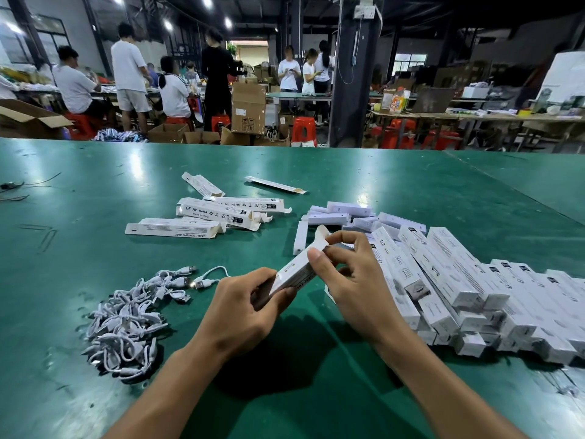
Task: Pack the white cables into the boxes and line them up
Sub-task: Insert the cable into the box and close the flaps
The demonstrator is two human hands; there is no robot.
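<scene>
Here, a wide green table [411, 191] carries a sprawling pile of white rectangular cardboard boxes [459, 280] at right, a tangle of short white USB cables [126, 315] near left, open-ended boxes [218, 213] farther off. Centrally, the left hand [243, 308] grips one slim white box [297, 267], tilted, flap open; the right hand [354, 280] pinches its far end.

green table [395, 191] | white cables [126, 321] heaped left | open-ended boxes [218, 213] centre | white boxes [459, 280] piled right

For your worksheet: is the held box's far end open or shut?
Open: the box has its end flap standing up, untucked.
</scene>
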